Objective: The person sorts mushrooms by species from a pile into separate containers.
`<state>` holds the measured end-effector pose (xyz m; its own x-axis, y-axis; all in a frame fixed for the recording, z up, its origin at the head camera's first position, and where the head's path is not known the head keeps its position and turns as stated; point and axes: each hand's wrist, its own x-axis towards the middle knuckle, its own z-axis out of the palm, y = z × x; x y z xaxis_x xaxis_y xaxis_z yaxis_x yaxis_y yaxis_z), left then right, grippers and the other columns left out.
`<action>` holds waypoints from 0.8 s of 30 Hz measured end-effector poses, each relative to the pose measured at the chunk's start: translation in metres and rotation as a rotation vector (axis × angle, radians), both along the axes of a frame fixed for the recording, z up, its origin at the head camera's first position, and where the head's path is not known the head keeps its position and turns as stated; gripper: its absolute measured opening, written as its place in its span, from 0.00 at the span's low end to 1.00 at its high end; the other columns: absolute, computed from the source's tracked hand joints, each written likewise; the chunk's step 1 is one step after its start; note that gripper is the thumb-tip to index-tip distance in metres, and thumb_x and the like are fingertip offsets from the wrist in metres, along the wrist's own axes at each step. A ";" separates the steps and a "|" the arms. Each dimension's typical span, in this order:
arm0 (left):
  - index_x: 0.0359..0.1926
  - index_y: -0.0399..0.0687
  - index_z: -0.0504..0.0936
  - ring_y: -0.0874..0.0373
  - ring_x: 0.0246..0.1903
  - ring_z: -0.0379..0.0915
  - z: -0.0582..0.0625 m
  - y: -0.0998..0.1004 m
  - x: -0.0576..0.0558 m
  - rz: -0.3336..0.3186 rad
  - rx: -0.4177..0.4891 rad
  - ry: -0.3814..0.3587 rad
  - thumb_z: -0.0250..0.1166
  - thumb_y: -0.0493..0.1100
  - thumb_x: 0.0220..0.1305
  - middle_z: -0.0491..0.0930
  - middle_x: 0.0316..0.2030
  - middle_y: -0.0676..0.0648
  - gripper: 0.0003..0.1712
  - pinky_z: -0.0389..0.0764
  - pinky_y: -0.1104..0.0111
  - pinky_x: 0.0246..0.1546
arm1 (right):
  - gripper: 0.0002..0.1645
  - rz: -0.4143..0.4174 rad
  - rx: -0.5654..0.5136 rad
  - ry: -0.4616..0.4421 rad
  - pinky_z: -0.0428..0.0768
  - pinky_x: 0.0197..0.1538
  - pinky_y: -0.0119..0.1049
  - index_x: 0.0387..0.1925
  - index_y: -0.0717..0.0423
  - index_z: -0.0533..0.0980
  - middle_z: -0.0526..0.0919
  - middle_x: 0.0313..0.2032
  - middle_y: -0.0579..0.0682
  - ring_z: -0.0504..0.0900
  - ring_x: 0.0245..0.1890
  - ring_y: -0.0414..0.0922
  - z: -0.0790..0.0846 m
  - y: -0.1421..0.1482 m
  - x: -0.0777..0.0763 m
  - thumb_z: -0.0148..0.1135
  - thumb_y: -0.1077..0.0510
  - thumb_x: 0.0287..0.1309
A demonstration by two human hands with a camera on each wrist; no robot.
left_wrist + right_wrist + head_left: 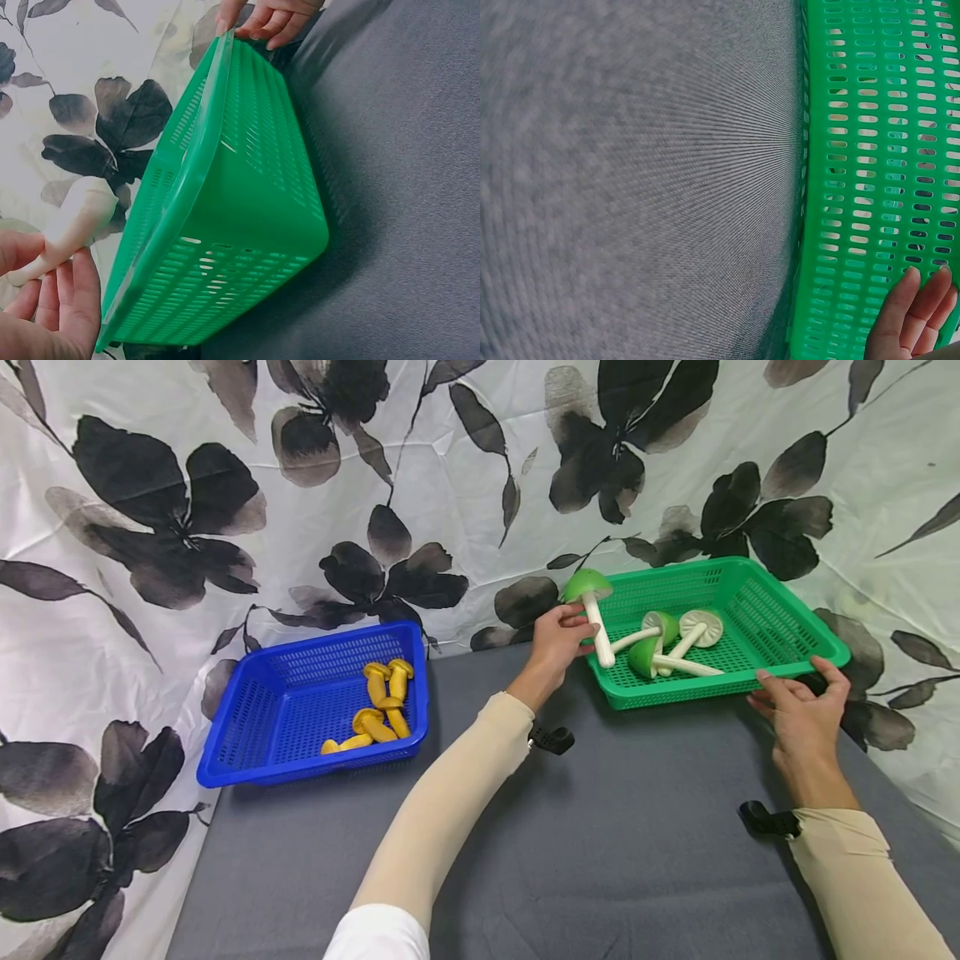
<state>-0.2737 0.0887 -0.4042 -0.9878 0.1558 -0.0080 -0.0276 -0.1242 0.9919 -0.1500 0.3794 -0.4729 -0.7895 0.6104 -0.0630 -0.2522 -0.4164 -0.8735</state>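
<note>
My left hand (557, 647) pinches a toy mushroom with a green cap (587, 584) by its thick white stem (81, 214), between thumb and fingers. It holds the mushroom over the left end of a green plastic basket (783, 610), cap up and stem pointing down. Inside the basket lie three more green-capped mushrooms (701, 628) with white stems, heaped toward the left. My right hand (806, 727) grips the basket's front rim near the right corner. In the left wrist view, the right thumb is at the rim and the fingers lie below it.
A blue plastic basket (258, 710) stands at the left on the grey cloth-covered table (637, 852). Several yellow mushrooms (378, 727) lie in its right half. Behind both baskets hangs a white curtain (480, 493) with dark flowers.
</note>
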 end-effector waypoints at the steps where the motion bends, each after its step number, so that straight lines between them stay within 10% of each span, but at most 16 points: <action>1: 0.55 0.45 0.82 0.56 0.36 0.81 0.000 0.001 -0.001 0.006 -0.001 0.000 0.71 0.32 0.63 0.79 0.37 0.49 0.19 0.86 0.64 0.36 | 0.52 0.000 0.001 0.000 0.85 0.29 0.35 0.68 0.40 0.55 0.85 0.30 0.49 0.86 0.24 0.42 0.000 0.000 0.000 0.76 0.68 0.52; 24: 0.53 0.45 0.85 0.54 0.40 0.83 0.004 0.003 0.006 -0.069 -0.053 0.013 0.66 0.31 0.67 0.80 0.39 0.49 0.15 0.87 0.59 0.40 | 0.55 -0.011 0.002 0.001 0.85 0.29 0.35 0.69 0.41 0.55 0.84 0.30 0.49 0.86 0.24 0.43 0.001 0.000 -0.001 0.78 0.68 0.49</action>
<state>-0.2677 0.0918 -0.4006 -0.9748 0.2230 -0.0053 -0.0214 -0.0701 0.9973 -0.1511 0.3792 -0.4714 -0.7830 0.6191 -0.0606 -0.2577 -0.4115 -0.8742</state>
